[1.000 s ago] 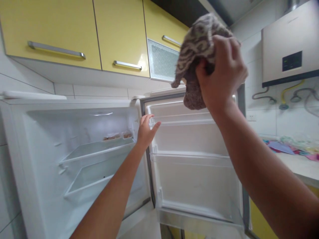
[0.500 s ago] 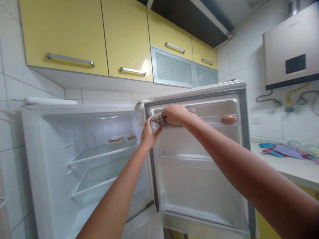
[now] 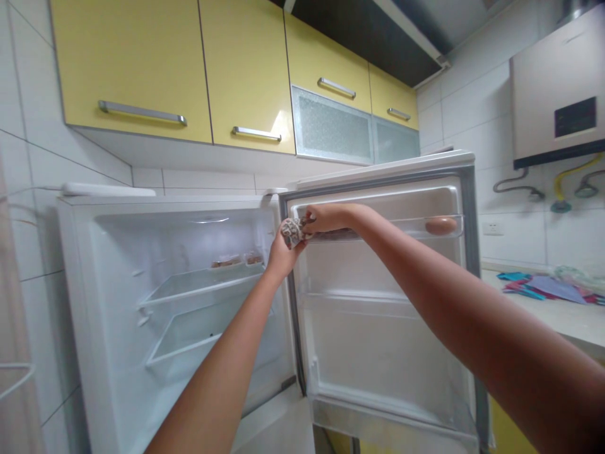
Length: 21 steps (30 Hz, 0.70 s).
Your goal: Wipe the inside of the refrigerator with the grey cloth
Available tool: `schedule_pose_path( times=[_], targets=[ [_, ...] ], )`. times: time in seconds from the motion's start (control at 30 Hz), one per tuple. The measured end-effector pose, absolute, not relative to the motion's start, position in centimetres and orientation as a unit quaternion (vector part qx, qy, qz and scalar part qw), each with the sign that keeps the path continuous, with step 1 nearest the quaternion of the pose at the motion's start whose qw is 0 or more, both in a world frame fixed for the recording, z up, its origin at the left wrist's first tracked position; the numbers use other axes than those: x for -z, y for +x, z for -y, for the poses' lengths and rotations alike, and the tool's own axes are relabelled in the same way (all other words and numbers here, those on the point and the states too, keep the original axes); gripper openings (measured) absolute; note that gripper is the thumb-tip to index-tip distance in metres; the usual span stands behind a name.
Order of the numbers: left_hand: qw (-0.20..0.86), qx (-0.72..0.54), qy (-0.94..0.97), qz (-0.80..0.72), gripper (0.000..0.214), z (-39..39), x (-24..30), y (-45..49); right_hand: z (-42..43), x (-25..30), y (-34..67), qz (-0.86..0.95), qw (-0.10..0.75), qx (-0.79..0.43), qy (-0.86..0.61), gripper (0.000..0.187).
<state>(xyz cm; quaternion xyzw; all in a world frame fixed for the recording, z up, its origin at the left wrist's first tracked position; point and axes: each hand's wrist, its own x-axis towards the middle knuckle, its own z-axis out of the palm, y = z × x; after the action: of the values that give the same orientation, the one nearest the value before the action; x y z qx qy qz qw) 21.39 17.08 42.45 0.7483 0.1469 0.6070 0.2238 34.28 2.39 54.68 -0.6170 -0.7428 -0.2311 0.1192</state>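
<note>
White tiles (image 3: 508,142) with a glossy face and thin dark joints line the walls behind the fridge (image 3: 78,265). Right hand (image 3: 326,219): fingers bent down and closed on the cloth (image 3: 292,232), a soft, bunched textile with a mottled brown-and-cream pattern. Left hand (image 3: 281,255): fingers curved around the cloth at the hinge end of the upper bin (image 3: 397,228); whether they grip the bin, the cloth or both cannot be told. Cloth location: between the two hands, at that same end of the bin. The bin is a narrow trough of clear plastic; an egg (image 3: 441,225), brown, smooth and oval, sits at its opposite end. Below it, the door liner (image 3: 378,359) is white moulded plastic, edged by a grey ribbed gasket (image 3: 472,258). Inside the cabinet, flat, pale shelves (image 3: 182,293) project from the wall; small packs (image 3: 227,260) with brown contents rest on the upper one. Overhead, yellow cupboards (image 3: 132,57) have a high-gloss finish, metal bar handles (image 3: 142,113) and textured glass panes (image 3: 333,126). To the right, thin coloured sheets (image 3: 551,288) lie crumpled on a pale counter (image 3: 562,323).
</note>
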Motion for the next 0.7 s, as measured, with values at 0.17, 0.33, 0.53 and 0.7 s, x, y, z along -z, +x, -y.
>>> schedule_pose_path(
  times=[0.17,0.33,0.53,0.7],
  targets=[
    [0.168,-0.599,0.769,-0.146,0.086,-17.1,-42.6,21.0,-0.3,-51.7,35.7,0.702,0.115,0.315,-0.628,0.048],
    [0.106,-0.582,0.789,-0.168,0.060,-16.4,-42.9,20.5,2.2,-49.3,38.6,0.683,0.129,0.394,-0.601,0.040],
    [0.090,-0.576,0.791,-0.186,0.050,-16.3,-43.0,20.5,5.0,-47.1,42.5,0.665,0.192,0.460,-0.557,0.041],
    [0.116,-0.577,0.785,-0.193,0.052,-16.1,-42.8,20.7,5.2,-43.6,44.6,0.625,0.293,0.538,-0.484,0.038]
  ],
)
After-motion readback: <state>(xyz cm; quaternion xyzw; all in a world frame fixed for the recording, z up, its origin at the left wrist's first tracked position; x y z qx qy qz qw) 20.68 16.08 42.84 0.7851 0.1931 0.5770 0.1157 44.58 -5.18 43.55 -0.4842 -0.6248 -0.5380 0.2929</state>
